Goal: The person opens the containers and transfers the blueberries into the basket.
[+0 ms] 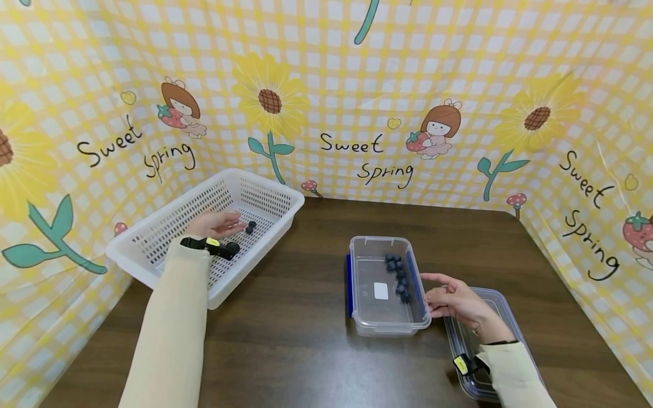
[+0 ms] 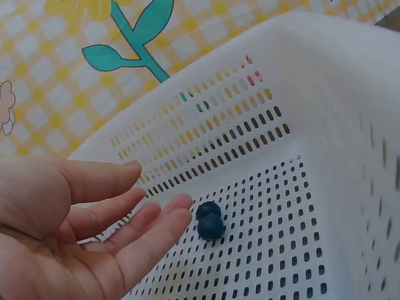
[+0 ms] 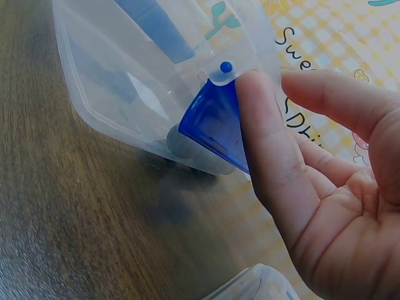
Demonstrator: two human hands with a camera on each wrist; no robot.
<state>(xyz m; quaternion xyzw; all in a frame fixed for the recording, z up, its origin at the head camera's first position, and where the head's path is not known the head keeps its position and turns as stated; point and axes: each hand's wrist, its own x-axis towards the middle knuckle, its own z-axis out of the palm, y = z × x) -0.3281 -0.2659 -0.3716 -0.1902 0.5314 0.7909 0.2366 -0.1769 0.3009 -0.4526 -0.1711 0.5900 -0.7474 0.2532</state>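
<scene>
My left hand (image 1: pixel 216 224) is inside a white slotted plastic basket (image 1: pixel 275 198), fingers loosely extended and holding nothing. Just beyond those fingertips, two blueberries (image 2: pixel 210 227) lie together on the basket floor. At the right, a clear plastic container (image 1: pixel 368 309) stands upright with its top uncovered. Several blueberries (image 1: pixel 400 273) line its right side. My right hand (image 1: pixel 459 303) touches that side; in the right wrist view, one finger (image 3: pixel 259 125) rests against the blue side clip (image 3: pixel 215 125), which hangs down. The other fingers of that hand are spread and grip nothing.
A clear lid (image 1: pixel 492 297) lies on the dark wooden table (image 1: pixel 285 340), partly under my right wrist. Another blue clip (image 1: pixel 349 286) hangs on the container's left side. A yellow checked cloth (image 1: pixel 326 102) with printed flowers encloses the table's back and sides.
</scene>
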